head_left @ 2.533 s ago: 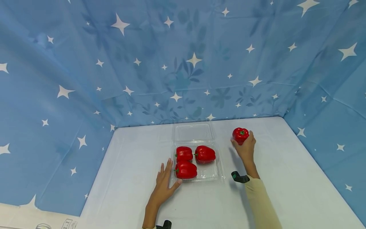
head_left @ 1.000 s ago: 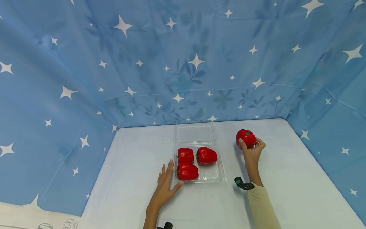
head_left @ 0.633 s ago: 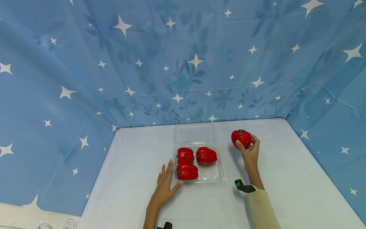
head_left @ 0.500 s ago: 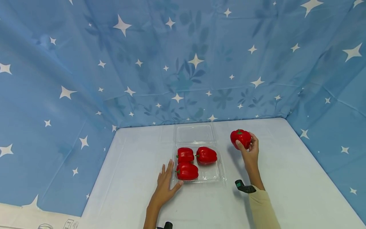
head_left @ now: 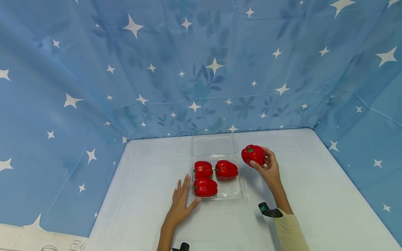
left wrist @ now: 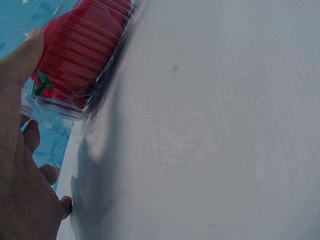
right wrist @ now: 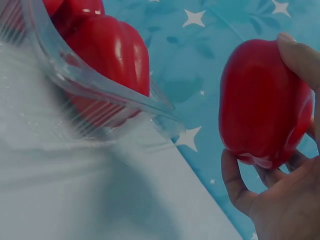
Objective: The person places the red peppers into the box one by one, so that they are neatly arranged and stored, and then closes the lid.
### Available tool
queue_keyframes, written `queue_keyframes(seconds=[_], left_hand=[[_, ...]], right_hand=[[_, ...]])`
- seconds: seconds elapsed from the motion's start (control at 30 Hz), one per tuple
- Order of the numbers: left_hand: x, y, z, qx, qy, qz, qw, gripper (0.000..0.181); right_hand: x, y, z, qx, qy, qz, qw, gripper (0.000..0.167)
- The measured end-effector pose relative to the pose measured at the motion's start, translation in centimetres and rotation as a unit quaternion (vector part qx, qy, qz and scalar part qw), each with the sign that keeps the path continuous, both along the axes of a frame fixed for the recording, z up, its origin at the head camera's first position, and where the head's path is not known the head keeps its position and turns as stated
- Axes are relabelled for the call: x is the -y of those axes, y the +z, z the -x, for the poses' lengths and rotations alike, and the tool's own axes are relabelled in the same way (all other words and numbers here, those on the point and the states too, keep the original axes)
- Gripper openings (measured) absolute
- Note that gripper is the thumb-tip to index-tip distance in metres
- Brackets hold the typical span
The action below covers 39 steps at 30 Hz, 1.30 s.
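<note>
Starry blue cloth (head_left: 201,66) hangs behind a white table (head_left: 150,164). The right hand (head_left: 271,172) grips one pepper (head_left: 252,155) — lifted above the table, just right of the clear box (head_left: 231,189). Three other peppers (head_left: 205,187) lie inside; the left hand (head_left: 180,205), fingers spread, touches the box's left side.

Left fingers (left wrist: 32,136) just beside clear ribbed container (left wrist: 69,107), red pepper (left wrist: 77,52) inside.

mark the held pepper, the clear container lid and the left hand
Held red bell pepper (head_left: 255,156), head view: middle of its skin.
Clear plastic lid (head_left: 213,146), head view: flat middle.
Left hand (head_left: 180,205), head view: back of it.
</note>
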State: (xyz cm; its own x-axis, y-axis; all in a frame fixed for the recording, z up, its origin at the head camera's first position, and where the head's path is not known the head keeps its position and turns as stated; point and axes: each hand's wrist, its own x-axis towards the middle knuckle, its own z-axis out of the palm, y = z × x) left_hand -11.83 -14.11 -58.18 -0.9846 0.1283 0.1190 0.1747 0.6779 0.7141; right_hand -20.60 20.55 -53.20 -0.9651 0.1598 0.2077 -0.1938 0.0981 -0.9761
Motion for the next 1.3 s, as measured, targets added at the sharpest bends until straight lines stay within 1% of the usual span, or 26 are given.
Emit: queue_keyframes(seconds=[0.23,0.37,0.5,0.63,0.8,1.03,1.13,1.3], left_hand=[[0.1,0.2,0.1,0.008,0.001,0.005,1.0,0.089],[0.2,0.3,0.2,0.002,0.003,0.002,1.0,0.088],[0.1,0.3,0.2,0.0,0.004,0.0,1.0,0.087],[0.1,0.4,0.2,0.005,0.004,-0.001,1.0,0.087],[0.0,0.5,0.2,0.01,0.004,-0.004,0.9999,0.088],[0.0,0.4,0.1,0.005,0.006,0.001,1.0,0.088],[0.0,0.3,0.1,0.001,0.005,0.0,1.0,0.088],[-0.1,0.1,-0.1,0.009,0.004,-0.001,0.9999,0.088]], right_hand=[[0.6,0.2,-0.9,-0.026,0.059,-0.059,0.9962,0.072],[1.2,0.5,-1.5,-0.033,0.088,-0.09,0.9915,0.073],[1.8,0.7,-2.0,-0.049,0.109,-0.12,0.9855,0.072],[2.3,0.7,-2.4,-0.061,0.117,-0.156,0.9789,0.071],[2.8,0.6,-3.0,-0.057,0.128,-0.195,0.9708,0.072],[3.4,0.4,-3.8,-0.047,0.155,-0.222,0.9614,0.077],[3.6,0.3,-4.2,-0.042,0.163,-0.227,0.9593,0.078],[3.9,-0.1,-4.7,-0.041,0.168,-0.235,0.9566,0.077]])
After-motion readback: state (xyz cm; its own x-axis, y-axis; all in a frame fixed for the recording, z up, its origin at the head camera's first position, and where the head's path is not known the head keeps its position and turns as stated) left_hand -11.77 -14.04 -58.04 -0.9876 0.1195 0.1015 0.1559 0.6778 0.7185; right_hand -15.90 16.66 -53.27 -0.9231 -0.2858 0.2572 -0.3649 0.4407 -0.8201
